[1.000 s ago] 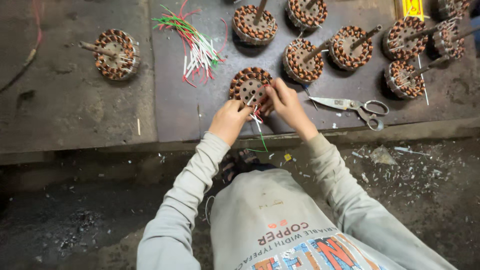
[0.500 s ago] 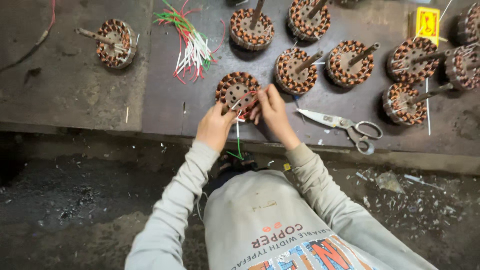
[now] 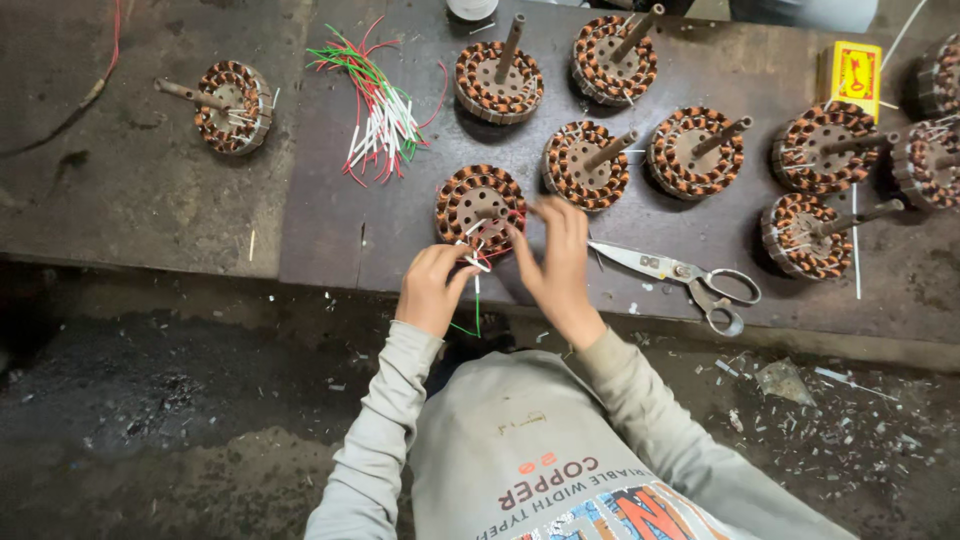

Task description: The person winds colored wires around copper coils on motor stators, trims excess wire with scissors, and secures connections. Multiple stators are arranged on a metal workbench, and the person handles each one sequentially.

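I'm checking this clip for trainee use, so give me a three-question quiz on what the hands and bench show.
1. True or false: the scissors lie shut on the bench, right of the right hand.
2. Which does the left hand pinch? A) a sleeved wire end at the stator B) the scissors C) the yellow box
3. Fill in: the loose wire bundle lies to the ____ of the held stator.

Key: 1 true; 2 A; 3 upper left
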